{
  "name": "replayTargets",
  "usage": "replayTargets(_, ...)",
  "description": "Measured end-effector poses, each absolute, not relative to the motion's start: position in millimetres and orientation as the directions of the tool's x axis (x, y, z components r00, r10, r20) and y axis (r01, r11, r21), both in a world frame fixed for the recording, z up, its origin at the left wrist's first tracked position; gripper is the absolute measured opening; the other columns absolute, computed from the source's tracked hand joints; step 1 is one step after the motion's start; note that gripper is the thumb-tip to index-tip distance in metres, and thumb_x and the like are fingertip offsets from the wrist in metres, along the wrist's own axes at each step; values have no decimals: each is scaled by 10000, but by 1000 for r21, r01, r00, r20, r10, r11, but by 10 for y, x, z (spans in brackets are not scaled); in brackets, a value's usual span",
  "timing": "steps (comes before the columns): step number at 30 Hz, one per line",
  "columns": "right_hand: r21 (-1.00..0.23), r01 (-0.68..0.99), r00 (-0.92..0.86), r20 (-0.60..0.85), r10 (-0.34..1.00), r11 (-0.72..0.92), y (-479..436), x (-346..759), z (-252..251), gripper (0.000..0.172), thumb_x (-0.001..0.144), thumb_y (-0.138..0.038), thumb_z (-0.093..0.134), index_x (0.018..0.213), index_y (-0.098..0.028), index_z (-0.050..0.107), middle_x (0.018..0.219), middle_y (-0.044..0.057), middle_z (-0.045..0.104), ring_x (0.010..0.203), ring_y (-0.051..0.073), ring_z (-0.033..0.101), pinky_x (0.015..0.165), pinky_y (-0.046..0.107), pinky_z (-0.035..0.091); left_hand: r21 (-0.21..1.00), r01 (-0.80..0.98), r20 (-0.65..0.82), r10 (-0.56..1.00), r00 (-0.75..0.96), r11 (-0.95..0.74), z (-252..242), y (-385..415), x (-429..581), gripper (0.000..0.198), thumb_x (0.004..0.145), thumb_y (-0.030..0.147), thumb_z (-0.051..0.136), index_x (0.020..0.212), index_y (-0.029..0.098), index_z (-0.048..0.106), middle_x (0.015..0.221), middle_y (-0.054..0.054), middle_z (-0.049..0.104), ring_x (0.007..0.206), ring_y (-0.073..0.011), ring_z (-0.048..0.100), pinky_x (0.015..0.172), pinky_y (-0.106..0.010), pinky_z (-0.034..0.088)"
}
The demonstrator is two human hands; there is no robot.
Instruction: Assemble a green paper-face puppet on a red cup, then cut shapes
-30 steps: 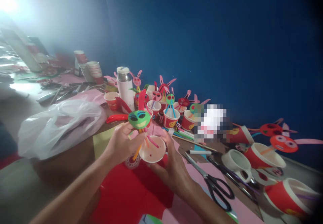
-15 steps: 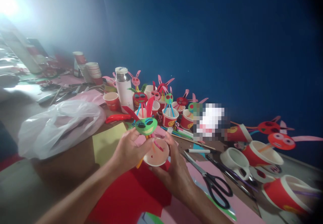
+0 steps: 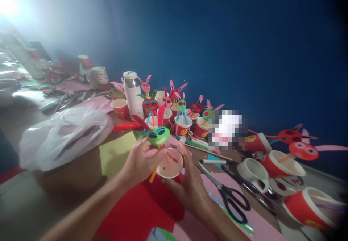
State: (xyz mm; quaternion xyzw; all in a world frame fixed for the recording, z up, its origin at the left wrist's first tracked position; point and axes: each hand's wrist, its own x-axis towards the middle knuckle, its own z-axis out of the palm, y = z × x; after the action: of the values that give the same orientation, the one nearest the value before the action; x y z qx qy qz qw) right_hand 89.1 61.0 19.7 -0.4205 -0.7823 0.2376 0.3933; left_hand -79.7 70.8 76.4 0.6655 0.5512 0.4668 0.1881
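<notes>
My left hand (image 3: pixel 141 165) is closed round the sticks of a green paper bunny face (image 3: pixel 157 136) with long red ears, dark eyes and a pale smile. Wrapped about a paper cup (image 3: pixel 170 165) is my right hand (image 3: pixel 187 179), holding it tilted so its inside faces me. A pink stick reaches into the cup, and small dark holes show in its bottom. An orange strip (image 3: pixel 153 174) hangs below my left fingers. Beneath both hands lies a red paper sheet (image 3: pixel 136 208). Black-handled scissors (image 3: pixel 227 194) rest to the right of my right hand.
Several finished cup figures (image 3: pixel 183 125) stand along the blue wall beside a white flask (image 3: pixel 133 96). A plastic bag (image 3: pixel 67 136) lies left. Markers (image 3: pixel 214 162), a white mug (image 3: pixel 252 174) and more red cups (image 3: pixel 307 206) crowd the right. Stacked cups (image 3: pixel 100 78) stand at the back left.
The cup has shifted slightly right in my right hand. More of the orange strip now shows below my left hand; the green face stays nearly in place.
</notes>
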Motion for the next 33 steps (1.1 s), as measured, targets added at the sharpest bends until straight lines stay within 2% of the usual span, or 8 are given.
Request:
replayTargets(9,-739,451,-331,383,862,501,608,905,190,866,771,-298,662,1430,-175,114,1410,176,356,1313,297,336,1033,452,358,892,369,301,952,-55,-261,749,646,-763,124,772,227,584,848,156,649,850,-35,696,808,-170,660,727,-240,533)
replayTargets(18,-767,412,-335,375,864,492,615,908,224,786,755,-286,675,1392,-188,225,1408,163,364,1291,300,364,1024,460,364,844,462,329,943,-48,-271,799,614,-766,112,751,248,587,741,163,659,674,-15,638,656,-151,614,591,-213,522)
replayTargets(23,-788,396,-326,359,875,471,610,920,232,804,756,-282,670,1406,-177,208,1401,153,379,1282,279,381,1024,422,370,831,490,320,947,-34,-263,737,620,-761,117,770,268,580,759,175,652,663,-8,589,596,-123,550,573,-207,508)
replayTargets(33,-776,400,-325,377,867,487,611,939,230,827,751,-277,674,1416,-201,187,1418,144,365,1290,285,371,1023,438,367,865,443,261,965,2,-235,663,646,-762,120,800,269,561,836,178,631,750,-30,630,727,-163,605,651,-238,509)
